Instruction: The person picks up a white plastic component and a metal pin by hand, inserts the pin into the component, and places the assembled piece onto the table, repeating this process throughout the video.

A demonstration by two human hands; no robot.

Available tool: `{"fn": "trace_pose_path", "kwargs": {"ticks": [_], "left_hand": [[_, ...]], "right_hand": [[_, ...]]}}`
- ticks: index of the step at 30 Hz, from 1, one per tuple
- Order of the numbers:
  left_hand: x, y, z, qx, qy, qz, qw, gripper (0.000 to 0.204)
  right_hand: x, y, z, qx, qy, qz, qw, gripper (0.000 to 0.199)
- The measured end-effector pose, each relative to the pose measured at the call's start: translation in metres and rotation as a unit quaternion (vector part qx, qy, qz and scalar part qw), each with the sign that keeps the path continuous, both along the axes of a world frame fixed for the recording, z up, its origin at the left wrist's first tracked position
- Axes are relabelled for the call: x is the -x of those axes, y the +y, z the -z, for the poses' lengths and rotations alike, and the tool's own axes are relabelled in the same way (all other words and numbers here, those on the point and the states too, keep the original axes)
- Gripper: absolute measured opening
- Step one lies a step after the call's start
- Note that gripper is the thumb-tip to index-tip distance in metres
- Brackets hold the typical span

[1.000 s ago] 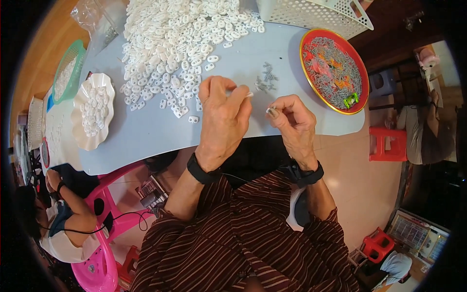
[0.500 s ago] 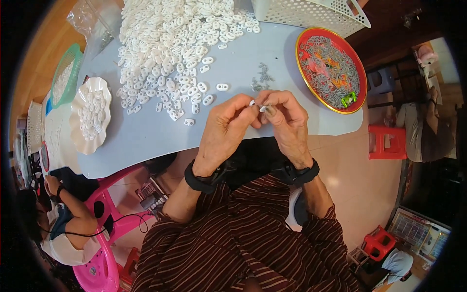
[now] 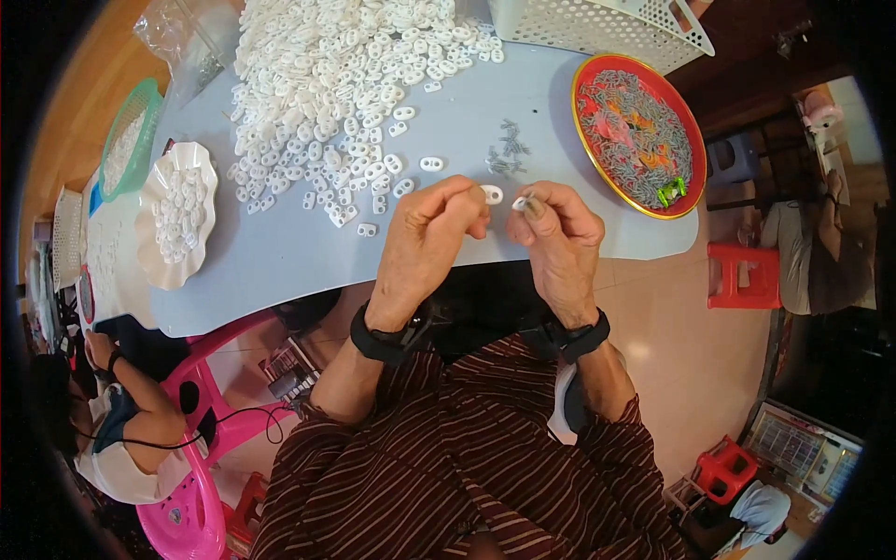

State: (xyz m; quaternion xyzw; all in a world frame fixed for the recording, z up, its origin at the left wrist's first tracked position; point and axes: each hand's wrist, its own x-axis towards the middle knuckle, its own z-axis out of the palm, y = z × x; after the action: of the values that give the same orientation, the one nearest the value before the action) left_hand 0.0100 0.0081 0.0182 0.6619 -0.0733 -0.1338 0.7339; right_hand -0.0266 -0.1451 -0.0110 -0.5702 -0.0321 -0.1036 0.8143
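My left hand [image 3: 431, 233] is closed, pinching a small white oval plastic piece [image 3: 492, 194] whose end sticks out past the fingers. Just to the right, my right hand [image 3: 560, 226] has thumb and forefinger pressed together on a tiny whitish bit [image 3: 520, 203], too small to name. A gap separates the two hands, which are above the table's near edge. Beyond them lies a small heap of grey springs [image 3: 509, 149]. A big pile of white two-holed plastic pieces [image 3: 327, 93] spreads over the table to the left.
At right stands a red gold-rimmed tray [image 3: 576, 121] full of grey springs. A scalloped cream dish [image 3: 147, 238] and a green basket [image 3: 149, 105], both holding white pieces, are at left. A white perforated basket [image 3: 597, 33] is at the back. Another person [image 3: 140, 411] sits at lower left.
My hands, together before, have drawn apart. The white oval piece now shows clearly at my left fingertips, and my right hand has shifted slightly right.
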Motion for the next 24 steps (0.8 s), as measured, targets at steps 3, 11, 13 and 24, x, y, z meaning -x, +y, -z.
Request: {"fn": "trace_pose_path", "kwargs": {"ticks": [3,11,13,24], "left_hand": [[-0.002,0.002,0.001,0.007,-0.004,0.002,1.000,0.023],[0.000,-0.002,-0.004,-0.028,-0.018,-0.018,0.999,0.025],[0.000,-0.002,-0.004,-0.039,-0.026,-0.017,0.999,0.025],[0.004,-0.002,-0.002,-0.062,-0.048,-0.026,0.997,0.024]], "right_hand": [[0.001,0.005,-0.005,0.108,0.007,0.010,0.994,0.014],[0.001,0.012,-0.010,0.094,0.026,0.009,0.995,0.019],[0.000,0.012,-0.009,0.100,0.022,0.011,0.995,0.020],[0.002,0.014,-0.003,0.125,0.011,0.047,0.991,0.026]]}}
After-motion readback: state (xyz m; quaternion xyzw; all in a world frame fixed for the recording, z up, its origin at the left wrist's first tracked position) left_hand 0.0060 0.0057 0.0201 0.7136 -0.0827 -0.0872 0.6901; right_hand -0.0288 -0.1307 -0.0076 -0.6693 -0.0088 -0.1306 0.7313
